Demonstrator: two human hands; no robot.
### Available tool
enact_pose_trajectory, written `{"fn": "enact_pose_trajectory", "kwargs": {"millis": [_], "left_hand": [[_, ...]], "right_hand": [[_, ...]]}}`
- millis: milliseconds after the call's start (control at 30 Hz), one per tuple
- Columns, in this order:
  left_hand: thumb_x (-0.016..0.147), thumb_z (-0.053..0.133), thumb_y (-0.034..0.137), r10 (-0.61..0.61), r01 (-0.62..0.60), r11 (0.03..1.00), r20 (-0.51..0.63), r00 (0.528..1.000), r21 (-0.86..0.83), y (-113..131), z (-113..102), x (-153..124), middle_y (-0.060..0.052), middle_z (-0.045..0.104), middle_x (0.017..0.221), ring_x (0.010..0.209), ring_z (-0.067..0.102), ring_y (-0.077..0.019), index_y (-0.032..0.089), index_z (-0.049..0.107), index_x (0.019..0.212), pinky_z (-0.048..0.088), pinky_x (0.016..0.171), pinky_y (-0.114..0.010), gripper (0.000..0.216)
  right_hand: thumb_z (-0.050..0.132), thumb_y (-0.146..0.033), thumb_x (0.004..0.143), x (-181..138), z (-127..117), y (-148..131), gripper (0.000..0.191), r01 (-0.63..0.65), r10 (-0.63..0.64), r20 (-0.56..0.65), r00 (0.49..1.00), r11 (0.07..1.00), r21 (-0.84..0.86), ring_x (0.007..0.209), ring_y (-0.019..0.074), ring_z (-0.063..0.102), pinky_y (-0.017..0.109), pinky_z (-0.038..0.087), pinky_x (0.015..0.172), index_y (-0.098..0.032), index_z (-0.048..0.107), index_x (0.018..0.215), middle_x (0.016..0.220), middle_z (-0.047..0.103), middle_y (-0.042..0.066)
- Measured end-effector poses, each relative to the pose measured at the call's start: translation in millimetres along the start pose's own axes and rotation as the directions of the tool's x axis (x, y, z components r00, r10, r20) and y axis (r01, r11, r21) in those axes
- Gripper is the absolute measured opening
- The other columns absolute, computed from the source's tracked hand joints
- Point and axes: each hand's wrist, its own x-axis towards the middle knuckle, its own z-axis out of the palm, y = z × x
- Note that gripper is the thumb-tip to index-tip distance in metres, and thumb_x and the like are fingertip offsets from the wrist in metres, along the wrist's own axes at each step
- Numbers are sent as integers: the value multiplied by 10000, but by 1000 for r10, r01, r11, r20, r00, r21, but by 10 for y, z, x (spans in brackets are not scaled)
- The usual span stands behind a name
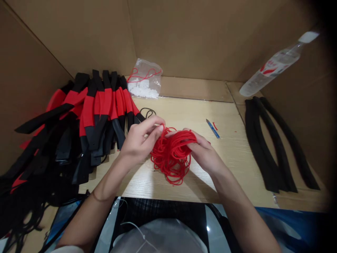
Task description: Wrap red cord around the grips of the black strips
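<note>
Reaching in from the bottom of the frame, the left hand (pixel 138 140) pinches a strand of the red cord (pixel 172 154), its fingers together, while the right hand (pixel 204 153) curves over the bundle, fingers (pixel 196 140) clamped on it, above the bench (pixel 226 105) at centre.

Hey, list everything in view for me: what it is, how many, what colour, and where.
Red cord bundle: one, red, between the hands
Stacked strips: many, red and black, left side
Cord tangle: one, black, lower left
Cord loop: one, black, behind the left hand
Plastic bag: one, clear, with white pellets and red cord, back of table
Small blade: one, blue and grey, right of the bundle
Cord snippet: one, red, beside the blade
Long strips: several, black, right side
Plastic bottle: one, clear with white cap, upper right
Tabletop: one, pale wood, centre
Cardboard walls: several, brown, around the table
Left hand: one, on the bundle
Right hand: one, on the bundle
</note>
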Motion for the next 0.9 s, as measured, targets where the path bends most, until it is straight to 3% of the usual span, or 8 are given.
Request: {"fn": "enact_pose_trajectory", "kwargs": {"millis": [100, 233, 367, 467, 533, 600, 733, 900], "left_hand": [[939, 519, 341, -57, 57, 998, -1, 998, -31, -70, 78, -43, -1, 603, 690, 592, 544, -113, 185, 624, 857, 411, 525, -221, 205], [887, 575, 244, -78, 77, 997, -13, 997, -14, -167, 171, -123, -51, 695, 876, 783, 638, -147, 178, 677, 871, 504, 640, -226, 122], [858, 565, 155, -121, 139, 980, 126, 985, -144, -200, 125, -256, -75, 680, 1057, 971, 660, -172, 186, 660, 1007, 542, 841, -289, 179], [827, 579, 131, -156, 156, 988, 39, 987, 14, -218, 32, -395, -76, 644, 1112, 1080, 613, -201, 196, 645, 1023, 497, 942, -345, 216], [817, 627, 191, -229, 246, 956, -116, 966, 160, -249, 0, -492, -55, 643, 1014, 962, 618, -192, 199, 642, 1004, 508, 861, -330, 187], [808, 668, 278, -359, 386, 911, -180, 916, 148, -290, 15, -574, -34, 644, 902, 816, 618, -174, 196, 640, 1023, 517, 738, -300, 232], [759, 721, 307, -549, 544, 835, -52, 834, -82, -356, 120, -641, -30, 685, 859, 806, 654, -182, 175, 627, 1119, 529, 705, -285, 394], [675, 702, 121, -561, 550, 819, -24, 828, -161, -367, 177, -604, -27, 735, 905, 852, 674, -171, 160, 657, 1083, 521, 783, -266, 413]], "right_hand": [[535, -255, 837, -5, 65, 77, 212, -47, 47, 0, 999, 999, -13, 908, 193, 637, 371, 501, 906, -223, 688, 980, 984, 706, 32], [563, -250, 816, -69, 129, 259, 165, -128, 128, 12, 992, 986, 103, 891, 185, 642, 366, 492, 910, -215, 668, 938, 951, 703, 22], [606, -257, 793, -138, 189, 455, 98, -225, 240, -25, 970, 939, 261, 936, 189, 643, 362, 485, 936, -228, 648, 877, 913, 694, 9], [617, -275, 782, -173, 200, 552, 164, -258, 283, -39, 958, 915, 310, 1017, 216, 635, 397, 474, 974, -228, 662, 932, 1008, 704, 32], [617, -281, 783, -189, 197, 585, 225, -265, 295, -50, 954, 911, 315, 1087, 231, 618, 420, 451, 1013, -231, 668, 996, 1083, 699, 45], [618, -285, 790, -201, 194, 593, 238, -265, 296, -53, 954, 910, 320, 1118, 236, 608, 429, 432, 1039, -234, 672, 1017, 1115, 694, 50], [616, -310, 810, -212, 206, 575, 214, -285, 304, 2, 953, 892, 352, 1025, 220, 640, 404, 471, 978, -227, 681, 997, 1055, 707, 42], [631, -282, 787, -227, 200, 593, 199, -303, 331, -14, 944, 880, 366, 963, 209, 645, 349, 501, 864, -223, 692, 967, 980, 711, 32]]}}
